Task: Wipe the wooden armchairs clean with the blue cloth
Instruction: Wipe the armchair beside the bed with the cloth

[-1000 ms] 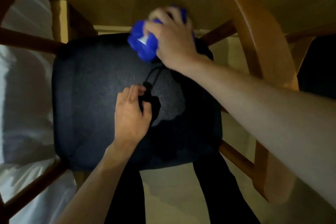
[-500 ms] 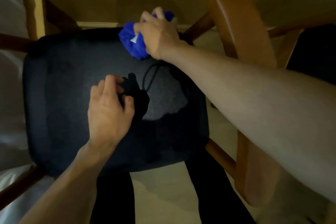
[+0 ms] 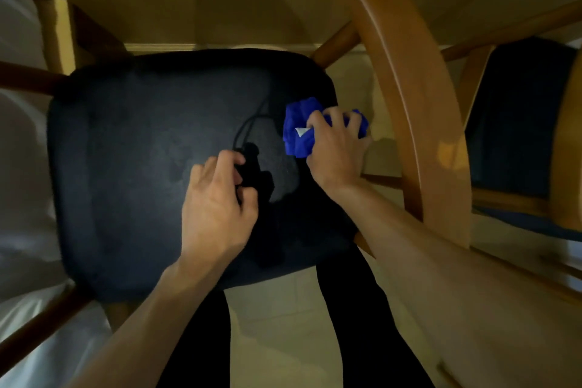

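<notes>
A wooden armchair with a curved armrest (image 3: 406, 94) and a dark seat cushion (image 3: 132, 167) fills the view from above. My right hand (image 3: 337, 151) grips a bunched blue cloth (image 3: 299, 129) at the cushion's right edge, beside the armrest. My left hand (image 3: 217, 201) sits over the middle of the seat, its fingers curled on a small black object (image 3: 252, 167) with a thin cord (image 3: 248, 129) looping off it.
A second armchair with a dark seat (image 3: 516, 116) stands at the right. White bedding (image 3: 19, 167) lies along the left. A beige wall (image 3: 195, 3) is behind the chair, pale floor (image 3: 274, 309) and my dark trouser legs (image 3: 352, 309) below.
My right hand has carried the blue cloth from the cushion's back edge down to its right edge. My left hand stays on the black object; the view has shifted, showing the second chair.
</notes>
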Demonstrator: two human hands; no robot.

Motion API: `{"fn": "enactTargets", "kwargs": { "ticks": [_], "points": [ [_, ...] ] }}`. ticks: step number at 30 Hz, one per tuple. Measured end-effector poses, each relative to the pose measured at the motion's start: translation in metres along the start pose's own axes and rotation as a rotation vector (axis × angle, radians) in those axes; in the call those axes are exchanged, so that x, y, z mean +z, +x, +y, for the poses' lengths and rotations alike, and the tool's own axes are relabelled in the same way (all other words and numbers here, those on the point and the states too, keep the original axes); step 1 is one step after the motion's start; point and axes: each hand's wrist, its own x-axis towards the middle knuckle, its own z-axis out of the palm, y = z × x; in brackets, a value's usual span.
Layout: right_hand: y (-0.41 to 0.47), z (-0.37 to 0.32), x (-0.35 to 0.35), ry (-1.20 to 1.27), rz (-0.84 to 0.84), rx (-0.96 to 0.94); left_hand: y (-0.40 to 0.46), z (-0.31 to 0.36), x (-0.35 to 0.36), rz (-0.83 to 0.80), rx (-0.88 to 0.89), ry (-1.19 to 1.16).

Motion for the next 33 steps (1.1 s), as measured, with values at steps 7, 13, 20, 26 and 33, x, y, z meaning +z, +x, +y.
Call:
{"fn": "enactTargets", "kwargs": {
  "ticks": [7,13,20,26,33],
  "points": [
    [0.085,-0.047,-0.034,0.077,0.117,-0.450,-0.011,-0.020,-0.001,-0.012,-0.053,0.014],
    [0.094,-0.034,-0.018,-0.113,0.087,-0.330,-0.014,-0.013,-0.009,0.013,-0.030,0.011],
    [0.034,0.019,0.009,0.031,-0.007,-0.046,0.004,-0.002,-0.005,0.007,0.049,-0.011],
    [-0.070,0.010,0.037,0.088,-0.044,0.102,-0.001,-0.002,0.022,-0.293,0.119,0.130],
    [-0.099,0.017,0.027,0.305,-0.069,0.134,-0.033,-0.013,0.037,-0.295,0.148,0.269]
  ]
}}
